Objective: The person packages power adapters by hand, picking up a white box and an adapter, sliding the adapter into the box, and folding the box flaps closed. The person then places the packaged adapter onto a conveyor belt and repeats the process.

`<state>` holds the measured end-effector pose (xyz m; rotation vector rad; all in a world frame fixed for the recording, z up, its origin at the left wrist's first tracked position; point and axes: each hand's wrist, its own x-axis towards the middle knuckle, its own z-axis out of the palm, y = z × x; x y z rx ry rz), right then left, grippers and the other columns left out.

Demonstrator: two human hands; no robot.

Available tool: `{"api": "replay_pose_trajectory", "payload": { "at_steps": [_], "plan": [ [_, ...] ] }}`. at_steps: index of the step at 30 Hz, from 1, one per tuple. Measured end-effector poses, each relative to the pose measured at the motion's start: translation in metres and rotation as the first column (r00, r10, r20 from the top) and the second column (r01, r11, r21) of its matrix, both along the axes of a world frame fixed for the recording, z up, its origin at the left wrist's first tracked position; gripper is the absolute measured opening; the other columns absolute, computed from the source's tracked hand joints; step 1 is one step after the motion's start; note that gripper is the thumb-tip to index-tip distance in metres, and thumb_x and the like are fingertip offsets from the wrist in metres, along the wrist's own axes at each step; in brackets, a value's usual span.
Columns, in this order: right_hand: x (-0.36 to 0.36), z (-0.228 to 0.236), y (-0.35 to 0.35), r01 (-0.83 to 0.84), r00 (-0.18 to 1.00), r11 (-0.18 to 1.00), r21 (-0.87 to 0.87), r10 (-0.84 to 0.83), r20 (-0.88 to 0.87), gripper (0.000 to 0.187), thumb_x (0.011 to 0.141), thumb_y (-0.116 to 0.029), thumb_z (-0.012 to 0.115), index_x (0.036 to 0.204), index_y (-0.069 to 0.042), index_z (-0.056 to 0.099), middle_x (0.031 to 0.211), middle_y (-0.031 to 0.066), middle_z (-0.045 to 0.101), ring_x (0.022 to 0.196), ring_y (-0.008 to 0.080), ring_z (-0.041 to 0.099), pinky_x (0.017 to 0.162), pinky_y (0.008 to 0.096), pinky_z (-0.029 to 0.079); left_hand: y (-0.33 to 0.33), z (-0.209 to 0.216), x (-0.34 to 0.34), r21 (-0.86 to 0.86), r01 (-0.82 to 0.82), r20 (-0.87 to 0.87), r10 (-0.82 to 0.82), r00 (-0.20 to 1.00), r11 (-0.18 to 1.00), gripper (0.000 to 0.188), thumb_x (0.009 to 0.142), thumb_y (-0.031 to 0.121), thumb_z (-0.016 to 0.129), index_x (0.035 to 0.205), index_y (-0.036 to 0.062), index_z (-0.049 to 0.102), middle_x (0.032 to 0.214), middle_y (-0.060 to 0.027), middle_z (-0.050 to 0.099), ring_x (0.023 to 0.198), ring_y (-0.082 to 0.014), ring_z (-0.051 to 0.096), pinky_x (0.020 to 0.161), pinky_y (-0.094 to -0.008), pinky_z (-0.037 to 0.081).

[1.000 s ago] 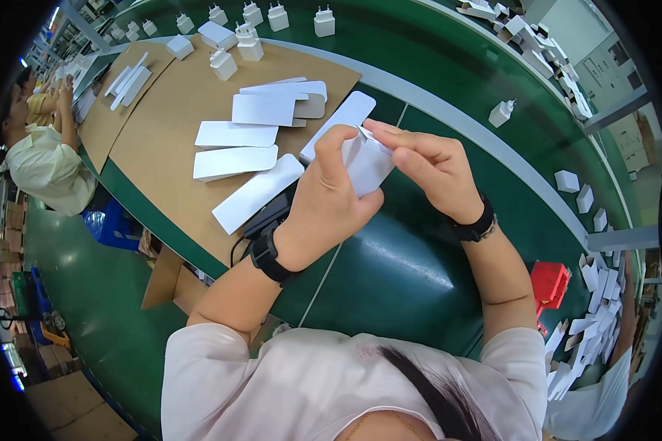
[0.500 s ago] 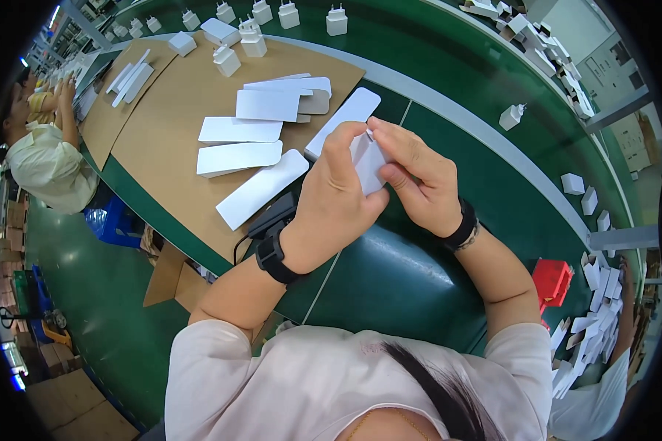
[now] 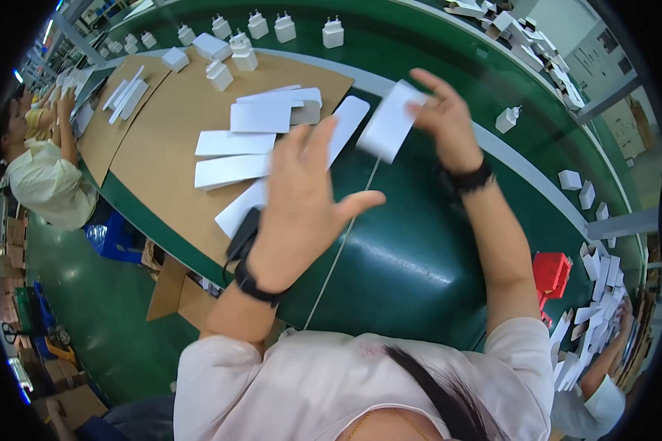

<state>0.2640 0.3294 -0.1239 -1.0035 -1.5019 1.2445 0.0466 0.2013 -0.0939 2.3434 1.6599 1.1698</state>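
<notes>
My left hand (image 3: 298, 195): fingers spread | my right hand (image 3: 454, 136): at box (image 3: 392, 123), upper centre, grip unclear | box looks folded; cartons (image 3: 260, 117), upper left, flat

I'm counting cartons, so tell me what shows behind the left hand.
Behind the left hand, parts of white cartons and a black object stick out past its edges. Whatever the hand itself covers cannot be seen.
</notes>
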Motion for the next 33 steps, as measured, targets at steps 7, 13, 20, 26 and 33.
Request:
{"api": "replay_pose_trajectory", "payload": {
  "at_steps": [7, 13, 20, 26, 33],
  "plan": [
    [0.166, -0.05, 0.13, 0.637, 0.716, 0.75, 0.175, -0.661, 0.225, 0.039, 0.08, -0.02, 0.065, 0.113, -0.001, 0.057, 0.11, 0.0176, 0.06, 0.101, 0.0285, 0.058, 0.08, 0.0371, 0.05, -0.011, -0.026, -0.052, -0.377, -0.281, -0.379, 0.13, 0.916, 0.882, 0.075, 0.055, 0.018, 0.083, 0.119, 0.0026, 0.047, 0.107, -0.0177, 0.049, 0.095, -0.0351, 0.049, 0.081, -0.0422, 0.043],
    [0.174, 0.014, 0.071, 0.425, 0.206, 0.729, 0.537, -0.655, 0.727, 0.066, 0.073, -0.029, 0.07, 0.13, -0.012, 0.043, 0.114, 0.0194, 0.059, 0.105, 0.0324, 0.057, 0.087, 0.0362, 0.046, -0.027, -0.039, -0.077, -0.361, -0.315, -0.18, 0.266, 0.947, 0.878, 0.069, 0.059, 0.005, 0.079, 0.119, 0.0004, 0.045, 0.109, -0.0202, 0.045, 0.096, -0.0364, 0.05, 0.081, -0.0402, 0.045],
    [0.25, -0.066, 0.094, 0.653, 0.25, 0.733, 0.191, -0.446, 0.859, 0.07, 0.064, -0.035, 0.075, 0.118, 0.0, 0.048, 0.113, 0.0216, 0.057, 0.093, 0.0371, 0.06, 0.083, 0.0391, 0.048, -0.028, 0.014, -0.036, -0.408, 0.153, 0.529, 0.097, 0.843, 0.9, 0.073, 0.067, 0.008, 0.073, 0.129, -0.001, 0.036, 0.106, -0.0135, 0.051, 0.091, -0.0206, 0.055, 0.075, -0.03, 0.047],
    [0.133, 0.023, 0.04, 0.523, 0.786, 0.804, 0.284, -0.583, 0.206, 0.051, 0.072, -0.017, 0.07, 0.113, -0.002, 0.043, 0.092, 0.0107, 0.062, 0.083, 0.0172, 0.06, 0.071, 0.0293, 0.048, 0.035, 0.005, 0.019, -0.449, 0.628, 0.823, 0.021, 0.567, 0.635, 0.074, 0.063, 0.008, 0.077, 0.125, 0.0001, 0.038, 0.105, -0.0096, 0.053, 0.093, -0.0168, 0.056, 0.077, -0.0309, 0.049],
    [0.053, 0.095, -0.058, -0.217, 0.914, 0.914, 0.343, 0.067, 0.4, 0.046, 0.064, -0.019, 0.081, 0.099, -0.005, 0.057, 0.09, 0.0029, 0.057, 0.084, 0.014, 0.055, 0.076, 0.0253, 0.044, 0.069, -0.019, 0.045, -0.247, 0.85, 0.954, -0.038, 0.298, 0.465, 0.064, 0.06, 0.002, 0.066, 0.12, 0.0031, 0.043, 0.106, -0.0079, 0.056, 0.094, -0.0182, 0.057, 0.081, -0.0323, 0.048]
  ]
}}
